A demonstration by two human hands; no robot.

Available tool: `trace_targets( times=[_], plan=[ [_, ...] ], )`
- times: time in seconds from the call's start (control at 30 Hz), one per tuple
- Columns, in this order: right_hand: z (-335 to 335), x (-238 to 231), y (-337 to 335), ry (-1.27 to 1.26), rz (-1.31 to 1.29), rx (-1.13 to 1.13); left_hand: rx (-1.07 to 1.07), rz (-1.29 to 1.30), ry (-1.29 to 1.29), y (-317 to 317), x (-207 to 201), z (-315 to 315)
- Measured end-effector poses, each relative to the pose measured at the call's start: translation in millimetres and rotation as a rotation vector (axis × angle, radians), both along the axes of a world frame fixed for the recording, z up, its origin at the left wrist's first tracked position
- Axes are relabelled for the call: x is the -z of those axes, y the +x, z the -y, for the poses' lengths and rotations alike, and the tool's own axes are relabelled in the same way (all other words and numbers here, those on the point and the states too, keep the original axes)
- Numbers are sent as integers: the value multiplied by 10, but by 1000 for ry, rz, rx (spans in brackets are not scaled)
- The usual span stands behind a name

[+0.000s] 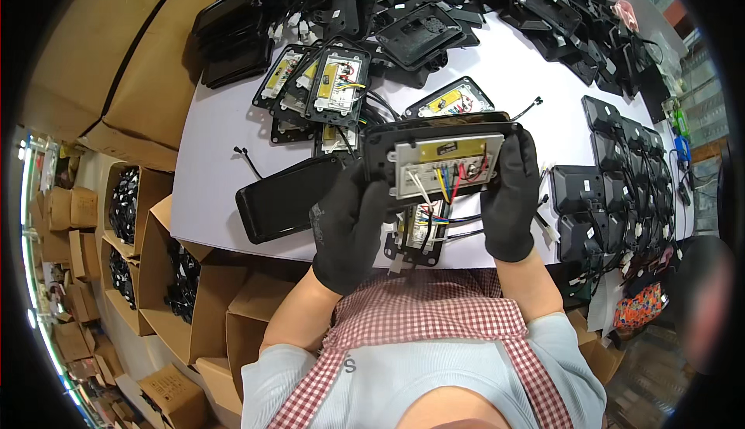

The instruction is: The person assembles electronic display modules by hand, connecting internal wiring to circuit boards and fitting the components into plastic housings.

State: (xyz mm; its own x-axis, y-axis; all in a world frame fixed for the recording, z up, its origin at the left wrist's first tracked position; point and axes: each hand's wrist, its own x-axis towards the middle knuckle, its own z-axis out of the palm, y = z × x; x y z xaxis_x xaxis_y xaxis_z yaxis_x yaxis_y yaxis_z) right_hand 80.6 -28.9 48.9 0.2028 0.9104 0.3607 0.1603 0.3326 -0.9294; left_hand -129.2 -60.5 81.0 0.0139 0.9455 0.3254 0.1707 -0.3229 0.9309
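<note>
Between my gloved hands I hold up a black plastic housing (379, 148) with a wired module (419, 179) in it, which bears a yellow label and white, yellow, blue and red wires. My left hand (348, 223) is closed on its left edge. My right hand (512, 196) grips the right edge, fingers behind it. Just below, a similar wired unit (423, 235) lies on the table with its cables, partly covered. A glossy black panel (287, 200) lies left of my left hand. Beyond the held housing rests another open unit (450, 101).
Open wired units (339, 83) are stacked at the far left, near black housings (419, 37) heaped along the back of the white table (225, 130). Rows of closed black units (578, 188) stand at right. Cardboard boxes (213, 297) with black parts are at left.
</note>
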Motion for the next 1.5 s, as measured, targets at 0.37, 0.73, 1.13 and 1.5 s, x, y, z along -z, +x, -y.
trace_targets(
  times=[0.37, 0.73, 1.13, 1.5],
  plan=[
    [-175, -101, 182, -204, -395, -224, -109, 136, -178, 0, 95, 9],
    [-66, 30, 72, -108, -749, -235, -125, -228, -5, 3, -65, -115],
    [-244, -432, 246, 621, 675, 65, -118, -348, 137, 35, 35, -98],
    [-217, -495, -40, 448, 393, -341, -57, -626, 463, 113, -47, -114]
  ],
)
